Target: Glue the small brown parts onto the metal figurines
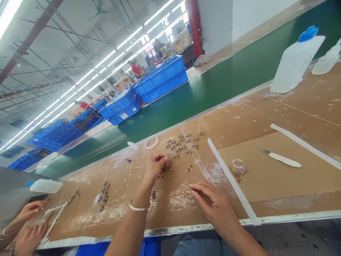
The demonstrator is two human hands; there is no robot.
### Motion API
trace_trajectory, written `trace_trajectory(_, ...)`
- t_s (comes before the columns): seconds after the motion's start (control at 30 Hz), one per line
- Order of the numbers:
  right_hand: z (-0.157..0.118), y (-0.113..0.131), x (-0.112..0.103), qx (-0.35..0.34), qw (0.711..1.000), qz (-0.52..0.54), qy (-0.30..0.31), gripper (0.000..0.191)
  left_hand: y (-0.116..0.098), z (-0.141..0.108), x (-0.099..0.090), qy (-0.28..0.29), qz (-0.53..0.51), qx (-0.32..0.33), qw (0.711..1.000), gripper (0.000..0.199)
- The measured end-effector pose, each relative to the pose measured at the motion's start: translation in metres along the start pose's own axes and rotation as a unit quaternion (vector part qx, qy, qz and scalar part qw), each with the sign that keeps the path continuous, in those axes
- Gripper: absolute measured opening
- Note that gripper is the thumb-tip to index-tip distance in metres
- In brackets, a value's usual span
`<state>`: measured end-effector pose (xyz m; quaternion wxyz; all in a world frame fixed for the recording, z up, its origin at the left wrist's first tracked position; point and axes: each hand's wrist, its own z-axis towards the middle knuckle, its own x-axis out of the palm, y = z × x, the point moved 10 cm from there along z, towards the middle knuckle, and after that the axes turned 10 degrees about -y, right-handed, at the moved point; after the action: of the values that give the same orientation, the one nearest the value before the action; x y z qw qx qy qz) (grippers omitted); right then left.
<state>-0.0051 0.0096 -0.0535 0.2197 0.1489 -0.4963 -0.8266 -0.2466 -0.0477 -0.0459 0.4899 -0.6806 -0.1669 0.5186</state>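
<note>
My left hand [156, 166], with a pale bracelet [138, 207] on its wrist, is at a pile of small dark discs [167, 168]. Its fingers are bent together, and whatever they pinch is too small to make out. Behind it lie several small blue and gold pieces [183, 146] in loose rows. Over the bench's front part is my right hand [209, 201], thumb and forefinger close together at the tips; I cannot tell if anything is between them. A few loose discs [189, 168] lie between the hands and the rows.
A knife [285, 159] and a small clear dish [238, 166] lie on cardboard at right. White bottles [295, 64] stand at back right. A tape roll [151, 142] sits near the green belt [226, 74]. Another person's hands [31, 236] work at far left.
</note>
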Motion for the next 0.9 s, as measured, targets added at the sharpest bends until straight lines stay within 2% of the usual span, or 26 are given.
trace_trajectory(0.1,0.002,0.002,0.000,-0.001,1.000,-0.006,-0.001,0.016,0.017,0.036,0.009,-0.003,0.016,0.000,1.000,0.025)
trace_trajectory(0.2,0.001,0.004,0.000,-0.007,1.000,-0.019,0.000,0.015,0.031,0.047,0.006,-0.009,0.032,0.004,0.999,0.026)
trace_trajectory(0.3,-0.001,0.005,-0.002,-0.017,0.999,-0.035,-0.001,0.014,0.039,0.034,-0.020,-0.040,0.067,0.014,0.997,0.022)
trace_trajectory(0.4,-0.003,0.007,-0.001,-0.030,0.998,-0.055,0.003,0.014,0.045,0.003,-0.051,-0.054,0.122,0.015,0.991,0.017)
trace_trajectory(0.5,-0.005,0.009,0.002,-0.043,0.996,-0.072,0.015,0.014,0.054,-0.030,-0.072,-0.053,0.177,0.013,0.983,0.016)
trace_trajectory(0.63,-0.006,0.011,0.005,-0.055,0.994,-0.087,0.020,0.016,0.062,-0.051,-0.075,-0.042,0.220,0.024,0.974,0.016)
trace_trajectory(0.77,-0.007,0.010,0.007,-0.055,0.995,-0.082,0.027,0.016,0.064,-0.049,-0.068,-0.040,0.245,0.041,0.968,0.010)
trace_trajectory(0.9,-0.006,0.012,0.007,-0.056,0.995,-0.075,0.024,0.015,0.066,-0.045,-0.069,-0.039,0.229,0.023,0.972,0.006)
